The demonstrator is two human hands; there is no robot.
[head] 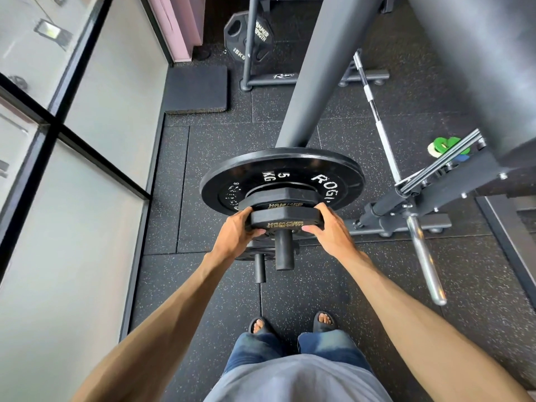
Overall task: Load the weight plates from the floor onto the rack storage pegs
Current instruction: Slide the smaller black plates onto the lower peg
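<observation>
A black storage peg (284, 250) sticks out toward me from the rack upright (319, 68). On it sit a large round 5 kg plate (252, 172), a small angular Hammer Strength plate (278, 202) and, nearest me, a second small Hammer Strength plate (285, 220). My left hand (236, 232) grips the left edge of that nearest plate and my right hand (327, 229) grips its right edge. Below hangs a second, lower peg (260, 268) with another plate (255, 252) partly hidden behind my left wrist.
A glass wall with black frames runs along the left. A chrome bar end (425, 259) juts out at the right from the rack base. A barbell (374, 111) lies on the floor, green small plates (443, 145) beyond it. A 15 kg plate (240, 39) leans on a far stand. My sandalled feet stand below.
</observation>
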